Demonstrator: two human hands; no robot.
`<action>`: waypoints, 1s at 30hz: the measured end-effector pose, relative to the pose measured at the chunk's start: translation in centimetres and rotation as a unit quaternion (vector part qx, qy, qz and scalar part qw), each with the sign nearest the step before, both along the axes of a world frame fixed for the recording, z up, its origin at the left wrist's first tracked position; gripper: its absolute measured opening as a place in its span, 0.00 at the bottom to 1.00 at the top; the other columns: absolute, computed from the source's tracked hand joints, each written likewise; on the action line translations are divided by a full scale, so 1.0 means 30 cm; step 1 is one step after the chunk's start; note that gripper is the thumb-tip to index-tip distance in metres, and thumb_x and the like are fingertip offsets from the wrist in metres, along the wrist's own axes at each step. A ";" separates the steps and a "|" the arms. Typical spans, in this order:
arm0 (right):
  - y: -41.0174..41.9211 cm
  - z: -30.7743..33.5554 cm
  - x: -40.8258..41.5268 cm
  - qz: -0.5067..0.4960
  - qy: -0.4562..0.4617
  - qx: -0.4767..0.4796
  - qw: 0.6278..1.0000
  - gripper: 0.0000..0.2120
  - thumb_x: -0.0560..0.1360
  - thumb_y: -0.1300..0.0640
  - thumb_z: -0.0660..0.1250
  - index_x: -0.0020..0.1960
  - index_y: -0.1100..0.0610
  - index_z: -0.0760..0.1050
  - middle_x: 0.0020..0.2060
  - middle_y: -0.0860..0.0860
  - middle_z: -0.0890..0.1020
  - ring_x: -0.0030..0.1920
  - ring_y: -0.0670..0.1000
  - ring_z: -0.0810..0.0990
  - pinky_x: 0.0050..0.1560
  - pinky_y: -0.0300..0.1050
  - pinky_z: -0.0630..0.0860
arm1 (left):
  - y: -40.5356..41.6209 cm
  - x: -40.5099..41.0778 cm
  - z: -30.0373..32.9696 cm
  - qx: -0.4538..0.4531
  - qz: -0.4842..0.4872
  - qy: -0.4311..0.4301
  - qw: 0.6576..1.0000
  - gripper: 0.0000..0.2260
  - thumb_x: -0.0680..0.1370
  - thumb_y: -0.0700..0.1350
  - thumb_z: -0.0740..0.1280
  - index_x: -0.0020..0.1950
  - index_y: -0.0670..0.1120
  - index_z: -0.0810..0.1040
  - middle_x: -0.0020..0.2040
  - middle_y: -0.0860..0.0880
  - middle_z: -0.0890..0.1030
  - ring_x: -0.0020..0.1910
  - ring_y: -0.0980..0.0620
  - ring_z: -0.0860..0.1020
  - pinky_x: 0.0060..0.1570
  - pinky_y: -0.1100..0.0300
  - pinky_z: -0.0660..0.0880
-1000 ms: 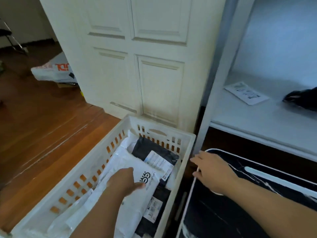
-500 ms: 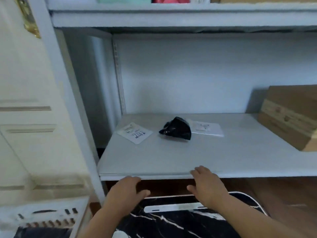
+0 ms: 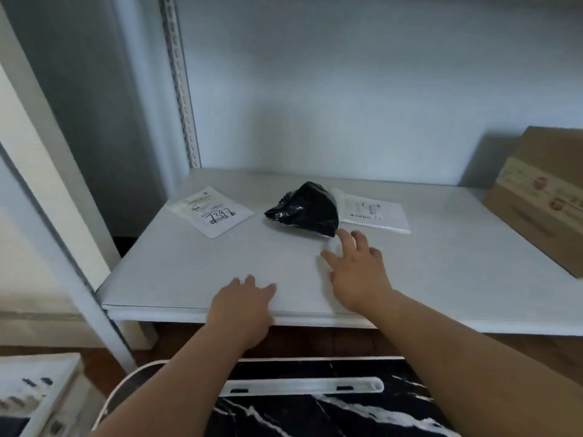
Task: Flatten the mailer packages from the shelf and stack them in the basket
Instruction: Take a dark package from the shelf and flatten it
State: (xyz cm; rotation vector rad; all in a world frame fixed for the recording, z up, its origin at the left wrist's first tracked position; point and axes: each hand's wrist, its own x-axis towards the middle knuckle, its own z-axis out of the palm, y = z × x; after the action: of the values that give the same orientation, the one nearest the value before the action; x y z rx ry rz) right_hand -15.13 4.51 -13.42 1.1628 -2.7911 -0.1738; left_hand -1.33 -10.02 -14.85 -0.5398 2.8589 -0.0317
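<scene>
Two hands spread: left [image 3: 243,307], right [image 3: 356,269] | black mailer [image 3: 304,209] crumpled, apex seemingly rearward

Head camera, close, facing down onto shelf [image 3: 220,272].

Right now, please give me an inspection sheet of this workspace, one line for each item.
Surface: white shelf board, mostly bare at the front.
Job's things: crumpled black mailer in the middle; flat white mailer to its left; second flat white mailer to its right, partly behind the black one.
Clutter: cardboard box at the right edge.
Hands: left hand open, at the shelf's front edge; right hand open, fingers just short of the black mailer.
Cables: nothing seen.
Surroundings: white basket at lower left, blurred.
</scene>
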 end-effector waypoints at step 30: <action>0.384 0.194 0.436 -0.133 -0.541 -0.605 0.569 0.08 0.74 0.71 0.67 0.42 0.60 0.78 0.37 0.54 0.81 0.34 0.48 0.80 0.32 0.36 0.77 | 0.346 0.428 0.114 0.716 0.349 0.310 0.520 0.31 0.73 0.46 0.72 0.73 0.47 0.63 0.57 0.43 0.80 0.51 0.46 0.82 0.46 0.54 0.79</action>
State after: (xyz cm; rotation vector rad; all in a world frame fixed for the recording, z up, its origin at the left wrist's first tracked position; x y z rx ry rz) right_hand -2.05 16.02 -7.61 0.3465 -2.3917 2.7078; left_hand 11.50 0.35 -11.43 -1.2035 1.6426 2.6677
